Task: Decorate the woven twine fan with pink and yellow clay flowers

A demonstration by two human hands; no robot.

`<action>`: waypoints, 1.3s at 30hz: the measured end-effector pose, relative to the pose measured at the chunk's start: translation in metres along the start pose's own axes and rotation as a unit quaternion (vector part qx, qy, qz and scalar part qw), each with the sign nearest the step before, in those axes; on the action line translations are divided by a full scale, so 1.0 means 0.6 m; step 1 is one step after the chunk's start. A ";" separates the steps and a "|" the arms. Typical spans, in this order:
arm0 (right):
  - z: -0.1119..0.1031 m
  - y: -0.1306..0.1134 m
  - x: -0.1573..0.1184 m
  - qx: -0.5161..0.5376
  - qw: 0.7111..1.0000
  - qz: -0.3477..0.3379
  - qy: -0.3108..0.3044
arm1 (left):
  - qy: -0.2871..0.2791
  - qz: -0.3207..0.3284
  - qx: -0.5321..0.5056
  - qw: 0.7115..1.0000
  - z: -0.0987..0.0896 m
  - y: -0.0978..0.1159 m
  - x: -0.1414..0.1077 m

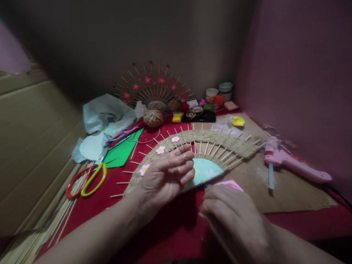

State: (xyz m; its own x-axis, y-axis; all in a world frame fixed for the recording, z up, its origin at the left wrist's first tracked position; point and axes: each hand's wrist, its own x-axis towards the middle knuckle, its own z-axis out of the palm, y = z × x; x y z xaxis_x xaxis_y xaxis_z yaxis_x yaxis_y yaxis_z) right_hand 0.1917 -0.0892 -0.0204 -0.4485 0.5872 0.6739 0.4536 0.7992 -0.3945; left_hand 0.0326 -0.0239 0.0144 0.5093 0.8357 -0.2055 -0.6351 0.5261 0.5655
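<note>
A half-round woven fan (228, 138) of straw-coloured cord and thin sticks lies in front of me, with pink flowers (160, 150) along its left side. Its lower middle is a light blue patterned panel (207, 169). Over the left part of this panel is my left hand (173, 170), palm turned up and fingers curled in; whether they hold something small is hidden. Lower right, my right hand (233, 216) is closed with its back toward me, and its fingertips are hidden. Just beyond its knuckles shows a flat pink piece (230, 184).
Scissors (93, 179) with red and yellow handles lie left, above loose thin sticks (59, 216). A pink glue gun (294, 161) rests right on a brown board (302, 200). Behind are a twine ball (153, 117), a phone-like black slab (207, 117) and another flowered fan (154, 82).
</note>
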 end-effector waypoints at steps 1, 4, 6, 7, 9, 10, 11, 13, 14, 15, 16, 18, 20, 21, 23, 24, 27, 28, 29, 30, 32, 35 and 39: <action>-0.002 0.001 -0.002 -0.003 1.000 -0.003 0.010 | -0.003 -0.002 0.006 1.000 0.000 0.000 -0.001; -0.012 0.006 -0.010 0.000 0.998 -0.010 0.057 | -0.008 -0.006 0.023 1.000 0.002 0.000 -0.002; -0.027 0.011 -0.017 0.011 0.999 0.016 0.044 | -0.015 -0.007 0.035 0.999 0.003 0.001 -0.002; -0.037 0.016 -0.020 0.015 0.999 0.040 0.012 | -0.017 -0.006 0.042 0.999 0.004 0.002 -0.002; -0.059 0.027 -0.026 -0.010 0.991 0.098 -0.088 | -0.024 -0.003 0.060 0.998 0.006 0.004 -0.002; -0.069 0.034 -0.028 -0.036 0.985 0.109 -0.129 | -0.029 -0.003 0.068 0.997 0.006 0.005 -0.002; -0.076 0.041 -0.031 -0.067 0.979 0.109 -0.158 | -0.032 -0.002 0.074 0.997 0.006 0.005 -0.001; -0.083 0.054 -0.037 -0.108 0.970 0.100 -0.194 | -0.038 -0.004 0.086 0.996 0.006 0.006 -0.001; -0.082 0.058 -0.040 -0.115 0.968 0.102 -0.200 | -0.038 -0.007 0.093 0.995 0.005 0.007 0.000; -0.079 0.062 -0.042 -0.114 0.967 0.108 -0.199 | -0.036 -0.005 0.099 0.994 0.005 0.007 0.000; -0.075 0.064 -0.044 -0.107 0.968 0.113 -0.197 | -0.034 -0.003 0.101 0.994 0.004 0.007 0.001; -0.068 0.066 -0.045 -0.087 0.970 0.122 -0.190 | -0.031 0.003 0.101 0.994 0.004 0.007 0.001; -0.063 0.065 -0.045 -0.070 0.970 0.133 -0.189 | -0.028 0.009 0.102 0.994 0.005 0.008 0.000; -0.063 0.065 -0.045 -0.064 0.971 0.139 -0.186 | -0.028 0.009 0.105 0.994 0.005 0.008 0.000; -0.064 0.065 -0.043 -0.052 0.973 0.151 -0.165 | -0.028 0.007 0.112 0.993 0.005 0.009 0.000; -0.066 0.065 -0.040 -0.042 0.975 0.157 -0.150 | -0.029 0.005 0.112 0.993 0.005 0.009 0.000; -0.074 0.063 -0.027 -0.006 0.978 0.179 -0.112 | -0.030 -0.005 0.106 0.994 0.002 0.009 0.002; -0.077 0.062 -0.021 0.003 0.977 0.188 -0.104 | -0.031 -0.006 0.103 0.994 0.001 0.009 0.002; -0.079 0.060 -0.014 0.011 0.975 0.199 -0.100 | -0.033 -0.006 0.099 0.994 -0.001 0.008 0.002; -0.082 0.058 -0.007 0.017 0.972 0.212 -0.097 | -0.036 -0.007 0.096 0.995 -0.002 0.009 0.002; -0.086 0.056 0.008 0.035 0.965 0.241 -0.101 | -0.044 -0.008 0.092 0.995 -0.003 0.009 0.002; -0.086 0.062 0.026 0.062 0.958 0.263 -0.094 | -0.051 -0.006 0.094 0.994 -0.003 0.009 0.002; -0.082 0.083 0.043 0.067 0.962 0.261 -0.046 | -0.049 0.006 0.094 0.994 -0.003 0.009 0.005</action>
State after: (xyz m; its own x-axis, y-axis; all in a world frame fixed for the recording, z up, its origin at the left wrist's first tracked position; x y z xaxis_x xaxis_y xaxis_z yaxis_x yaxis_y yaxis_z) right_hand 0.2406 -0.0407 0.0079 -0.2559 0.9172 0.3054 0.5352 0.3975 -0.7454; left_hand 0.0298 -0.0186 0.0153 0.5628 0.8172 -0.1243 -0.5259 0.4700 0.7089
